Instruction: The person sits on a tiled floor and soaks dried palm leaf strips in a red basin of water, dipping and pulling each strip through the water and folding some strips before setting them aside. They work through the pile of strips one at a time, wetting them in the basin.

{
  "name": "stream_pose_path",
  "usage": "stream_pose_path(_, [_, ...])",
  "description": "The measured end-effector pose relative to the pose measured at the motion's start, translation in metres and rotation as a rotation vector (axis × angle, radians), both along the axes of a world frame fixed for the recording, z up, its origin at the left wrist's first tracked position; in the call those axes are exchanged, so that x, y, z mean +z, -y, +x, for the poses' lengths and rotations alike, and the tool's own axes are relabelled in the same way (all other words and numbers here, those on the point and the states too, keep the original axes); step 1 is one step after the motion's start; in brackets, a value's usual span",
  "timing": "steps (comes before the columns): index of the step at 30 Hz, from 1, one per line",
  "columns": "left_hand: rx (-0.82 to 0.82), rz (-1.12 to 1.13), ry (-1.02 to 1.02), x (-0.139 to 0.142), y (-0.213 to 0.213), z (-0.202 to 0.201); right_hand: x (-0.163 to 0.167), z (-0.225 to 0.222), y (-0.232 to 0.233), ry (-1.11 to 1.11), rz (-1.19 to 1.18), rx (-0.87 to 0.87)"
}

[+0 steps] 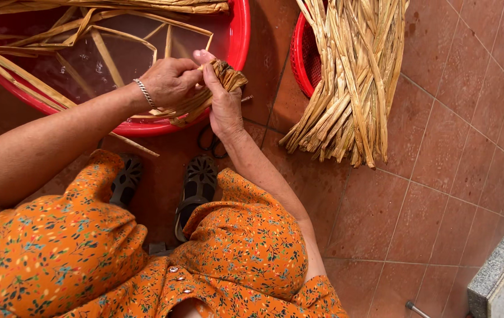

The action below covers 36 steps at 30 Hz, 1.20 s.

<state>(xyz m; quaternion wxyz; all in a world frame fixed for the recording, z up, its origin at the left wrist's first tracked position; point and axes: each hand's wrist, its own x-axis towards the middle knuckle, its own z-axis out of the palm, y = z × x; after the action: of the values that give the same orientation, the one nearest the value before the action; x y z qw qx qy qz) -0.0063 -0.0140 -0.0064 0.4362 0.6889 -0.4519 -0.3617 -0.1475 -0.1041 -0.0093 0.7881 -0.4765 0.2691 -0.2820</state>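
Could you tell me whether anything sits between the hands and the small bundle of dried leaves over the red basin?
Nothing visible does. The left hand and right hand both already grip the leaf bundle above the red basin's rim.

orange floral dress (222, 253), silver bracelet (144, 92), dark sandals (196, 185)

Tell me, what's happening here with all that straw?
A person in an orange floral dress works dried leaf strips with both hands. The left hand and right hand together grip a small folded bundle of strips over the rim of a red basin filled with water, where more strips soak. To the right, a big sheaf of dry strips spills from a red basket onto the tiled floor. Sandals sit below the basin.
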Motion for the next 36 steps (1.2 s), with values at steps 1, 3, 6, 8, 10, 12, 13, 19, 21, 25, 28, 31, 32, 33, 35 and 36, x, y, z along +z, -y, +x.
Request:
stream_pose_path(1, [0.005,-0.020,0.015,0.003,0.002,-0.003,0.001,0.001,0.000,0.043,0.049,0.043])
stream_pose_path(3, [0.019,-0.058,0.039,0.011,0.008,-0.004,-0.001,0.004,0.006,0.124,0.148,0.132])
stream_pose_path(6, [-0.009,0.024,0.097,0.025,0.018,-0.002,-0.011,0.006,0.015,0.058,0.156,0.086])
stream_pose_path(8, [-0.088,0.360,0.157,0.035,0.023,-0.003,-0.017,0.004,0.018,0.076,0.196,0.044])
stream_pose_path(10, [-0.131,0.472,0.268,0.042,0.016,-0.007,-0.023,-0.001,0.018,0.122,0.289,0.009])
stream_pose_path(12, [-0.138,0.352,0.441,0.045,0.009,-0.013,-0.026,-0.008,0.020,0.198,0.428,-0.018])
stream_pose_path(13, [-0.140,0.339,0.443,0.047,0.008,-0.015,-0.021,-0.010,0.021,0.199,0.433,-0.044])
stream_pose_path(19, [-0.206,0.357,0.481,0.033,0.027,-0.019,-0.021,-0.025,0.072,0.177,0.389,-0.210])
stream_pose_path(21, [-0.248,0.432,0.433,0.026,0.030,-0.021,-0.017,-0.032,0.087,0.243,0.441,-0.236])
stream_pose_path(25, [-0.263,0.333,0.569,0.021,0.021,-0.025,-0.006,-0.047,0.106,0.055,0.370,-0.346])
stream_pose_path(28, [-0.348,0.484,0.503,0.025,0.009,-0.018,0.013,-0.063,0.134,0.027,0.305,-0.511])
stream_pose_path(31, [-0.301,0.440,0.583,0.027,-0.016,0.006,0.025,-0.078,0.158,0.055,0.390,-0.608])
stream_pose_path(32, [-0.270,0.440,0.570,0.025,-0.020,0.013,0.027,-0.083,0.164,0.048,0.414,-0.620])
stream_pose_path(33, [-0.243,0.446,0.547,0.023,-0.028,0.018,0.032,-0.088,0.171,0.029,0.342,-0.654])
stream_pose_path(35, [-0.226,0.283,0.705,0.014,-0.048,0.032,0.039,-0.102,0.185,-0.025,0.208,-0.736])
stream_pose_path(36, [-0.214,0.314,0.717,0.009,-0.057,0.040,0.043,-0.112,0.193,0.002,0.307,-0.859])
